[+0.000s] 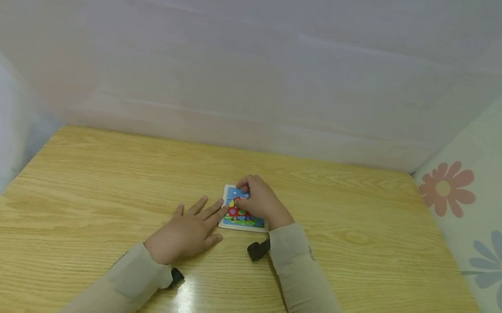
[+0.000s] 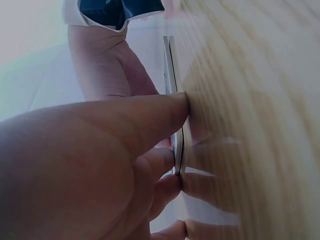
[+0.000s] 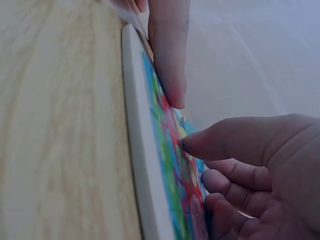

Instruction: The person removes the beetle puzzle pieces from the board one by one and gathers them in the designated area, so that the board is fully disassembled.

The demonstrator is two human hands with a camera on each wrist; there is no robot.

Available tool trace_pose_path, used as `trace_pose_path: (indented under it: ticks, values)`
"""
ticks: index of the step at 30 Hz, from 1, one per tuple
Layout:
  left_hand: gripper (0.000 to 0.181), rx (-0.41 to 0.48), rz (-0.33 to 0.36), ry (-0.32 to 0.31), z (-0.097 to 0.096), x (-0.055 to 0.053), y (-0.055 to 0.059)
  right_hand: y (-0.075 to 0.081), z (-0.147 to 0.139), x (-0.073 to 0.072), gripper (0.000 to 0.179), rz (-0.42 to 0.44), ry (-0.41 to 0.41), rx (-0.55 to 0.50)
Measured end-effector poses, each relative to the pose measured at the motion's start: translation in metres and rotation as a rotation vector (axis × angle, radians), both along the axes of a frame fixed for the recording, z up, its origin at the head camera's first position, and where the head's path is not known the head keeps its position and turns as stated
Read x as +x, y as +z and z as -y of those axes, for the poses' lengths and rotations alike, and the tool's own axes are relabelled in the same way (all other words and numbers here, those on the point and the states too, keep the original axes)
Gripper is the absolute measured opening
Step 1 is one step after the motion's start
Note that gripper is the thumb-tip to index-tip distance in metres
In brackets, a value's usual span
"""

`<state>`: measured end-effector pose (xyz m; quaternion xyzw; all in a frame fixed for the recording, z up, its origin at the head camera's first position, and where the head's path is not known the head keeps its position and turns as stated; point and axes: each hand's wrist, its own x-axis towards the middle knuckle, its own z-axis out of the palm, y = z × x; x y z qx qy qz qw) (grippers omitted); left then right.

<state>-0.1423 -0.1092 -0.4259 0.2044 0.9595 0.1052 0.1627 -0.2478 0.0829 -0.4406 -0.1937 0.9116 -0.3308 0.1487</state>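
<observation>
A small, flat picture puzzle [image 1: 244, 221] with a pale border lies on the table. Its picture shows blue sky, green grass and a red spotted figure. My left hand [image 1: 184, 233] reaches in from the left with fingers spread, and its fingertips rest on the puzzle's left edge. Over the upper part, my right hand [image 1: 266, 201] bends its fingers and thumb about a puzzle piece [image 3: 192, 172] in the picture. In the right wrist view the thumb tip meets the picture's middle, with the curled fingertips at its far side. The right hand hides the puzzle's upper right.
The wood-grain table [image 1: 345, 207] surrounds the puzzle on all sides. A pale wall [image 1: 244, 70] stands behind it, and a flower-patterned panel [image 1: 492, 185] rises on the right. Black straps [image 1: 258, 250] show at both cuffs.
</observation>
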Motion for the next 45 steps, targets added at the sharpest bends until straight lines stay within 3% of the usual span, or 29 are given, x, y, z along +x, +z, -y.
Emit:
trace_pose_path:
  ticks: [10, 22, 30, 39, 45]
  values:
    - [0.067, -0.002, 0.0, -0.005, -0.0003, -0.0005, -0.0005, 0.005, 0.0005, 0.0003, 0.032, 0.044, 0.011, -0.011]
    - [0.066, 0.017, 0.003, 0.003, 0.0003, 0.0004, 0.0046, 0.0067, 0.0029, 0.0013, 0.032, 0.01, 0.004, 0.036]
    - [0.066, 0.015, 0.011, 0.002, 0.0005, 0.0005, 0.0039, 0.0032, 0.002, 0.0025, 0.03, 0.01, -0.016, -0.016]
    - [0.066, 0.003, 0.014, 0.002, 0.0003, -0.0002, 0.0002, 0.0032, -0.0018, 0.0048, 0.01, 0.125, -0.157, -0.216]
    - [0.066, 0.012, 0.013, 0.004, -0.0002, -0.0009, 0.0008, 0.0022, 0.0012, 0.0047, 0.009, 0.098, -0.24, -0.241]
